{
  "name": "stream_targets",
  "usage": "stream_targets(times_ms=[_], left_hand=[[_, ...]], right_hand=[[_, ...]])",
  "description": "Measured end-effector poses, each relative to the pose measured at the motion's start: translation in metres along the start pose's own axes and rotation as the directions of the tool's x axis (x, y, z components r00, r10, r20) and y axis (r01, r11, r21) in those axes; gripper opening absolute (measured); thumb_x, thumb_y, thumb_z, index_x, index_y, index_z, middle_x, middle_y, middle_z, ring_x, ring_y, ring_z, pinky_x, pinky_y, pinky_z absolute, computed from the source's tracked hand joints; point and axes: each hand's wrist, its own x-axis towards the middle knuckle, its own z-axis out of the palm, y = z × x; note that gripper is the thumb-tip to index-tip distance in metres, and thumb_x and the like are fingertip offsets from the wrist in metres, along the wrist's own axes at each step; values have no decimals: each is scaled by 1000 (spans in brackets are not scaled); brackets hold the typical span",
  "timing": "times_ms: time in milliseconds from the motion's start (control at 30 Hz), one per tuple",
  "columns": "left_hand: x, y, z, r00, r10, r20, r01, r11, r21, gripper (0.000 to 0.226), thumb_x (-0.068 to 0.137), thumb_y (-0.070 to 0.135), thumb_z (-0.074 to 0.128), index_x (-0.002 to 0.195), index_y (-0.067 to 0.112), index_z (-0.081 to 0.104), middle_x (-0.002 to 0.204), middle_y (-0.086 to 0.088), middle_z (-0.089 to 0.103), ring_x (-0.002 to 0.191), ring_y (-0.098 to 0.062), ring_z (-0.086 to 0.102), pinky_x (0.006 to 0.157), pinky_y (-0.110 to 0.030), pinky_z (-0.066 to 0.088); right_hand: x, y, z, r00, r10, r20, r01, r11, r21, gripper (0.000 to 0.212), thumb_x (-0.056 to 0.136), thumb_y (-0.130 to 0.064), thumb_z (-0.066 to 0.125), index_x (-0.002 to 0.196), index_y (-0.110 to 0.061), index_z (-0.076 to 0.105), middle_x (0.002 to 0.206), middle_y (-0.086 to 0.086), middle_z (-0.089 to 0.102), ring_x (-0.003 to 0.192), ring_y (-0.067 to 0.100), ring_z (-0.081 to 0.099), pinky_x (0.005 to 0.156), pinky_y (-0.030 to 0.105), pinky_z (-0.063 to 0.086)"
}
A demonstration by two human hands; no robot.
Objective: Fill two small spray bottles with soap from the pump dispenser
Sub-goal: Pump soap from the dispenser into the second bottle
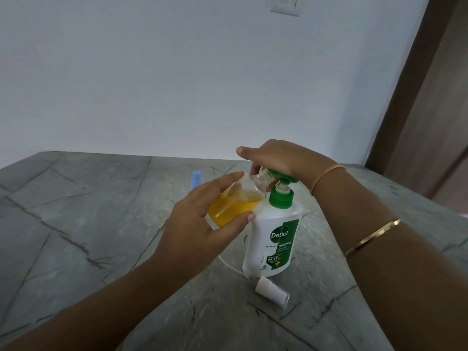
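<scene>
On the grey counter [101,224], my left hand [200,224] is gripping the tilted bottle [235,203], roughly half full. My right hand [278,160] is curling over the pump [273,236], pressing. The bottle's sprayer [272,291] is lying loose. The capped second bottle [196,179] is standing behind, probably done.

You are facing a pale wall [177,72] bearing a switch plate [285,5], a grey veined table [76,211] abutting it, a brown door [440,122] at right.
</scene>
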Motion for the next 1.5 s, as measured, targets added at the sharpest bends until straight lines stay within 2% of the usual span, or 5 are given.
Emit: stream_targets(times_ms=[167, 500, 700, 1000, 1500], left_hand=[[-2, -2, 2, 1000, 6, 5, -6, 1000, 0, 46, 67, 67, 50, 111, 65, 34, 100, 54, 39, 105, 25, 38, 73, -9, 37], [-1, 0, 1, 1000, 6, -13, -6, 1000, -2, 48, 65, 68, 50, 110, 68, 33, 102, 50, 39, 101, 21, 43, 77, -15, 43], [0, 1, 1, 1000, 1, -5, -1, 1000, -9, 48, 66, 67, 51, 111, 67, 33, 103, 49, 42, 106, 17, 43, 78, -16, 44], [-1, -1, 1, 1000, 6, 19, -6, 1000, 12, 46, 68, 66, 50, 110, 70, 32, 105, 60, 34, 106, 26, 36, 73, -8, 36], [-2, 5, 0, 1000, -17, 6, 17, 1000, -11, 50, 68, 64, 62, 109, 64, 32, 104, 45, 36, 98, 15, 43, 76, -18, 44]], right_hand=[[-4, 0, 4, 1000, 14, 1, -14, 1000, -10, 52, 95, -55, 36, 102, -8, 59, 64, 1, 56, 34, 3, 52, 51, 23, 36], [-2, -3, -4, 999, -21, -49, 17, 996, -86, 56, 95, -54, 36, 98, -6, 64, 71, 1, 59, 50, 10, 52, 49, 22, 35], [-1, -1, -1, 999, -1, -40, -1, 998, -57, 55, 95, -54, 34, 100, -7, 62, 64, -1, 57, 24, -1, 46, 42, 18, 33], [-2, 2, 4, 1000, 14, -3, -14, 1000, -24, 53, 95, -55, 35, 108, -9, 58, 67, -1, 57, 41, 4, 54, 51, 23, 36], [1, 1, 0, 999, -10, -43, 9, 1000, -24, 52, 95, -54, 37, 102, -7, 59, 68, 1, 60, 49, 9, 56, 52, 23, 40]])
